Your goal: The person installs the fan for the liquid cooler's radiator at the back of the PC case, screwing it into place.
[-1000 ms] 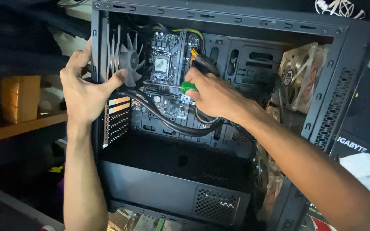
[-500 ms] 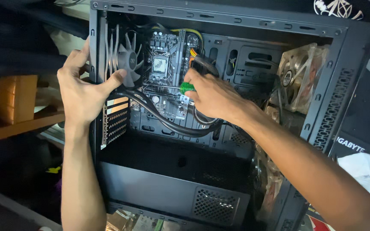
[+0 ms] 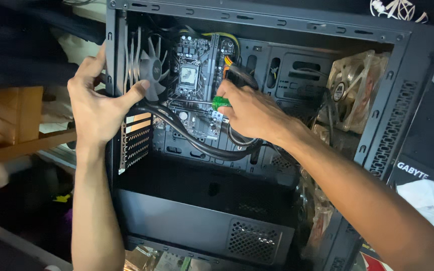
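One case, two fans, two hands.

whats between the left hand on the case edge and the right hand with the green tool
In the head view, the rear fan and the motherboard lie between the left hand and the right hand, with black hoses curving below.

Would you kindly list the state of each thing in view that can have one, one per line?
computer case: upright, side panel off, inside open to view.
rear fan: mounted inside the case; spinning or still cannot be told.
motherboard: fitted in the case, processor socket bare.
green-handled screwdriver: held, tip at the motherboard.
left hand: gripping the case's rear edge.
right hand: closed on the screwdriver.
black cables: hanging loose across the board.
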